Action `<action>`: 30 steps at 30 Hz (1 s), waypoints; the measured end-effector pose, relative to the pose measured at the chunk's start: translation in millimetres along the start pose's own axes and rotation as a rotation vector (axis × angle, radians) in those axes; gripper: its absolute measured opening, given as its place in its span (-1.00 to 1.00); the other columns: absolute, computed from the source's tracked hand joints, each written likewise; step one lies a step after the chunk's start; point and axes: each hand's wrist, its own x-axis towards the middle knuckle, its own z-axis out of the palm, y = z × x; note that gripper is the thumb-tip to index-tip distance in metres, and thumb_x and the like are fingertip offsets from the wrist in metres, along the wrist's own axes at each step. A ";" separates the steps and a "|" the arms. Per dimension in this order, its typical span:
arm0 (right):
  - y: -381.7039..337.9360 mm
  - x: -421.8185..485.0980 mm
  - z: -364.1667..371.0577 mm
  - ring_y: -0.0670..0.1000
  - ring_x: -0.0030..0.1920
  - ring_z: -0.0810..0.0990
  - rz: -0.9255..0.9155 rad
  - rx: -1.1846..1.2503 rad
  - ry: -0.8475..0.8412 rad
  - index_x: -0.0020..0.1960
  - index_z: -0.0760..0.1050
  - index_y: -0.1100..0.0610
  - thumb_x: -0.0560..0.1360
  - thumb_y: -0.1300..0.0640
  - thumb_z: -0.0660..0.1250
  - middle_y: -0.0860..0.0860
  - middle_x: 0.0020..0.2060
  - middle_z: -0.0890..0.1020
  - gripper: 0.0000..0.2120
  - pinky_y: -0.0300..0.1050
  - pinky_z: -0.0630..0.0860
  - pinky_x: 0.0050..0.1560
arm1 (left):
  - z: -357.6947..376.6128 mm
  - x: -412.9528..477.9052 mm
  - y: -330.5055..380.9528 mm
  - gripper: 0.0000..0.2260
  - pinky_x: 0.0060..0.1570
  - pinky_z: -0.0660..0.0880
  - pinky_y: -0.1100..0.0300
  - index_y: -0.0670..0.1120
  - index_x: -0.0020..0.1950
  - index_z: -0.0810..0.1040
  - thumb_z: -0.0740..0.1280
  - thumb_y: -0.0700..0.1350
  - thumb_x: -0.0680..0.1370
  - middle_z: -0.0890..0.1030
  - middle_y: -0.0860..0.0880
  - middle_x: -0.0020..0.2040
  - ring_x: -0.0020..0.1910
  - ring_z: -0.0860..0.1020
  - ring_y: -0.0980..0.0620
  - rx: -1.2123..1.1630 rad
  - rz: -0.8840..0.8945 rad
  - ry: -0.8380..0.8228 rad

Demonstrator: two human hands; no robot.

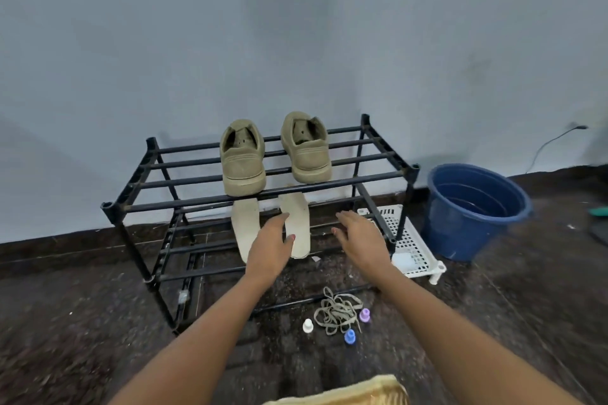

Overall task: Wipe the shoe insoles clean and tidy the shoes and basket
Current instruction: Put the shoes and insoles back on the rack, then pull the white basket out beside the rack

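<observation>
We see both hands reaching toward a black rack (110,210) that stands against the wall. The left hand (271,246) is over the lower shelf, palm down, its grip slack: the fingers are straight and together and clasp nothing. Its fingertips and thumb overlap the edge of an insole (301,223); we cannot tell whether they touch it. A second insole (245,227) lies just beside the hand on its other side. The 2 insoles rest lengthwise on the lower bars, side by side and apart, their far ends under the front bar of the top shelf. The right hand (360,237) hovers near the rack's front corner post, fingers straight and spread, its grip empty as well.

On the top shelf stand 2 olive shoes, heels toward us: a shoe (243,158) and, near it but apart, a second shoe (307,148).

A white basket (411,240) sits on the floor at the end of the rack, partly under it and close to the right hand. A blue bucket (460,230) stands just beside the basket.

In front of the rack, between the forearms, loose laces (337,311) lie in a heap on the floor. Around them sit 3 small plastic pieces: a white piece (308,325), a blue piece (350,336) and a purple piece (364,315). A yellow cloth (362,391) shows at the bottom edge.
</observation>
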 end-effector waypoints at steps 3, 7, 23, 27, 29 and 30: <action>15.5 -20.6 -20.5 0.02 0.43 0.21 -0.022 -0.100 -0.011 0.41 0.23 0.16 0.59 0.05 0.09 0.06 0.41 0.30 -0.58 -0.14 0.05 0.41 | -0.3 -14.7 21.2 -0.56 0.39 0.19 0.16 -0.07 0.50 0.22 0.19 -0.14 0.62 0.27 -0.03 0.49 0.46 0.25 0.01 0.058 0.080 -0.041; 40.5 -45.7 -36.3 0.02 0.42 0.22 0.005 -0.155 0.022 0.41 0.24 0.13 0.59 0.06 0.09 0.04 0.41 0.31 -0.59 -0.14 0.06 0.40 | 6.4 -28.3 38.6 -0.55 0.40 0.13 0.20 -0.06 0.51 0.18 0.17 -0.14 0.62 0.24 -0.03 0.50 0.48 0.19 0.03 0.105 0.177 -0.096; 190.6 -95.2 21.6 0.06 0.18 0.48 0.566 0.030 -0.017 0.28 0.44 0.12 0.52 0.05 0.24 0.07 0.18 0.54 -0.65 -0.08 0.41 0.14 | 196.3 -3.8 58.7 -0.57 0.31 0.24 0.21 -0.10 0.46 0.29 0.20 -0.21 0.59 0.37 -0.06 0.42 0.38 0.35 -0.02 0.057 0.204 -0.480; 239.4 -80.7 51.8 0.06 0.13 0.52 0.694 0.197 0.025 0.24 0.48 0.16 0.51 0.11 0.27 0.09 0.17 0.56 -0.68 -0.07 0.46 0.11 | 257.1 19.3 57.6 -0.59 0.30 0.30 0.16 -0.18 0.44 0.33 0.21 -0.26 0.57 0.42 -0.14 0.38 0.33 0.41 -0.07 -0.025 0.089 -0.501; 261.3 -69.1 64.0 0.09 0.04 0.57 0.742 0.276 0.067 0.18 0.52 0.21 0.50 0.18 0.29 0.13 0.09 0.60 -0.73 -0.07 0.47 0.05 | 284.7 31.7 58.8 -0.59 0.29 0.29 0.14 -0.21 0.43 0.32 0.22 -0.27 0.57 0.45 -0.22 0.34 0.30 0.43 -0.14 -0.055 0.032 -0.489; 272.0 -62.4 70.1 0.10 -0.01 0.58 0.765 0.314 0.085 0.16 0.53 0.22 0.50 0.19 0.29 0.15 0.06 0.62 -0.74 -0.09 0.46 0.01 | 297.8 38.2 59.5 -0.59 0.30 0.27 0.16 -0.22 0.43 0.32 0.23 -0.28 0.57 0.44 -0.22 0.35 0.31 0.42 -0.14 -0.074 0.012 -0.480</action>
